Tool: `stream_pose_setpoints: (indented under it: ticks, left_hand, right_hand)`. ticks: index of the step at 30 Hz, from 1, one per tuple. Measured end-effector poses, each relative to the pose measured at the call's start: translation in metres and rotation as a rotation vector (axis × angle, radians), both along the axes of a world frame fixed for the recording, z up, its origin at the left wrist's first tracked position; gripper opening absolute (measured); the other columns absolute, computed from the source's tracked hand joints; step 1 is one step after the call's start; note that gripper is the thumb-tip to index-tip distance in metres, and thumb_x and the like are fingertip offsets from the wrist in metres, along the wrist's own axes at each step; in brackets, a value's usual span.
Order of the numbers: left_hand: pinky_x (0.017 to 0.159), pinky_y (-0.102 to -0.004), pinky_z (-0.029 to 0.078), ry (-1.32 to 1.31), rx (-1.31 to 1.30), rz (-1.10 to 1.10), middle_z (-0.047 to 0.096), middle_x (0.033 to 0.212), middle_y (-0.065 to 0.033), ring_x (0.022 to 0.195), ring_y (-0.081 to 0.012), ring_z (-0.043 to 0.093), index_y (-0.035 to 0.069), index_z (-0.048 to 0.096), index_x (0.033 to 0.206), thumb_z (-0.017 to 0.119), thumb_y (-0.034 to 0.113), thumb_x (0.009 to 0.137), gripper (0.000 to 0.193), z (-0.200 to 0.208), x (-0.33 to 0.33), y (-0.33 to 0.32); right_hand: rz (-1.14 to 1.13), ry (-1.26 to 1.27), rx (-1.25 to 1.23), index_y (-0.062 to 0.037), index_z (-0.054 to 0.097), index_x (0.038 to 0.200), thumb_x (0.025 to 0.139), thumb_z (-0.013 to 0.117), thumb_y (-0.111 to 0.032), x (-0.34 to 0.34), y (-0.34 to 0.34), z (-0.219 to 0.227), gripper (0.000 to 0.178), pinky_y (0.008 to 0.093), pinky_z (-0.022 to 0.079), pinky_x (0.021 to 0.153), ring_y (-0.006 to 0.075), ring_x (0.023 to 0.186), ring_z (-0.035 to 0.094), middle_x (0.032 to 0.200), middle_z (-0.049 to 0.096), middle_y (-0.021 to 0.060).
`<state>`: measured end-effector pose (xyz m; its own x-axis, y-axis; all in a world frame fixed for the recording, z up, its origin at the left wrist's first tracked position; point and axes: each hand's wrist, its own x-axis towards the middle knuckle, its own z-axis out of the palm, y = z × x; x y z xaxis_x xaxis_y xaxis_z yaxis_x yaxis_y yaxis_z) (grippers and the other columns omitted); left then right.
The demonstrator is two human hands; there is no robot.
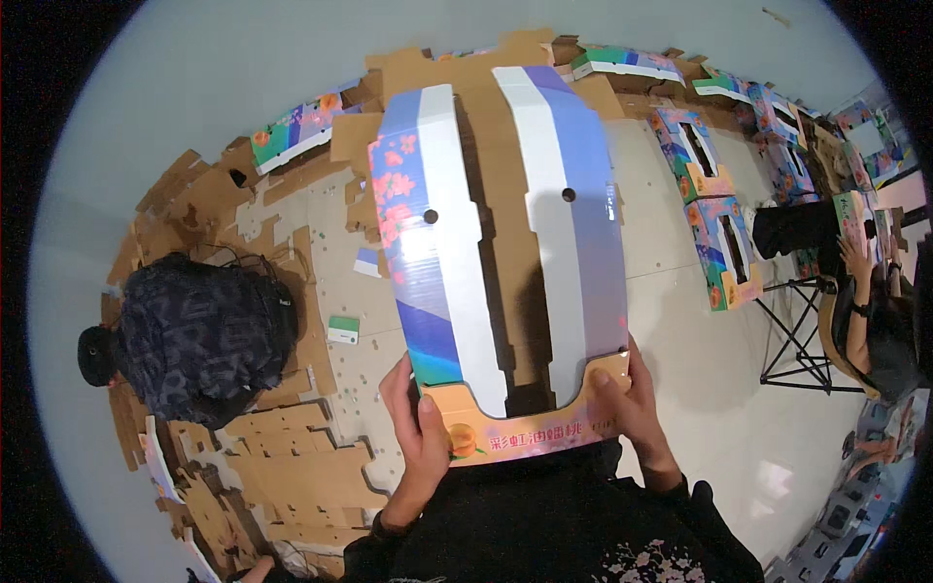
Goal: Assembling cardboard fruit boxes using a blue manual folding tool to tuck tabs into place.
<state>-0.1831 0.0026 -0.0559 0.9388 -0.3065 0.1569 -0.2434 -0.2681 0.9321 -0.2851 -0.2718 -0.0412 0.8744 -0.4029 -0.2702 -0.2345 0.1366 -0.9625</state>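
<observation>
A colourful cardboard fruit box is held up in front of my body, its long slot facing upward between two white-edged top flaps. Each flap has a round dark hole, and bare brown cardboard shows inside. At the near left corner my left hand grips the orange end panel, thumb on top. My right hand clasps the near right corner the same way, its thumb pressed on the panel. Most fingers of both hands are hidden behind the box sides.
Flat brown cardboard sheets lie at the left, beside a dark patterned backpack-like bundle. Similar finished boxes stand on the floor at right. Beyond them a person's hand touches another box, near a black folding stool.
</observation>
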Motion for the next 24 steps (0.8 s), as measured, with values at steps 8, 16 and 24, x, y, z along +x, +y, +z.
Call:
stream_pose_setpoints:
  ticks: [8,16,24]
  left_hand:
    - [0.12,-0.0434,0.02,-0.683,-0.164,0.145,0.029,0.156,-0.0246,0.145,-0.035,0.029,-0.001,0.017,0.154,0.081,0.039,0.079,0.106,0.103,0.11,-0.001]
    - [0.108,-0.0371,0.04,-0.26,-0.024,0.008,0.053,0.14,-0.016,0.124,-0.0227,0.054,-0.005,0.038,0.147,0.088,0.038,0.072,0.1,0.172,0.146,0.006]
    - [0.093,-0.0317,0.05,0.257,-0.194,-0.263,0.067,0.12,-0.0088,0.106,-0.0147,0.063,-0.004,0.055,0.132,0.086,0.005,0.071,0.069,0.196,0.131,0.019]
  right_hand:
    - [0.187,-0.313,-0.338,-0.0066,0.041,0.151,0.077,0.08,-0.018,0.034,-0.038,0.095,0.084,0.044,0.032,0.116,0.0332,0.143,0.037,0.154,0.037,0.0214]
    - [0.553,-0.386,-0.669,-0.0108,0.064,0.132,0.067,0.09,-0.03,0.044,-0.054,0.165,0.073,0.0474,0.036,0.112,0.0454,0.139,0.042,0.151,0.037,0.0275]
    - [0.624,-0.447,-0.654,-0.0057,0.061,0.131,0.058,0.092,-0.02,0.055,-0.077,0.178,0.081,0.0487,0.033,0.113,0.0475,0.137,0.044,0.147,0.042,0.032]
